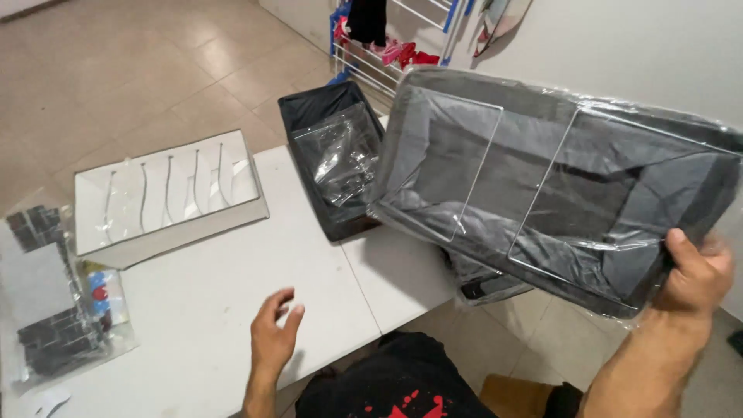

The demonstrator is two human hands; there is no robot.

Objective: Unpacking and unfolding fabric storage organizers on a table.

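The right hand point(696, 279) holds a closed grip on the corner of a plastic-wrapped grey fabric organizer point(557, 186), raised at the right of the frame. The left hand point(275, 333), fingers loosely open, hovers over the white tabletop point(193, 310) at lower centre.

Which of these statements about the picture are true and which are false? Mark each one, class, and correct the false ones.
1. The right hand holds a grey fabric box wrapped in clear plastic. True.
2. The left hand grips the white divider box. False: it hovers open over the white table, touching nothing.
3. A black fabric box with clear plastic inside lies on the table. True.
4. The wrapped box rests flat on the table. False: it is held up in the air, tilted.
5. A drying rack stands by the wall. True.
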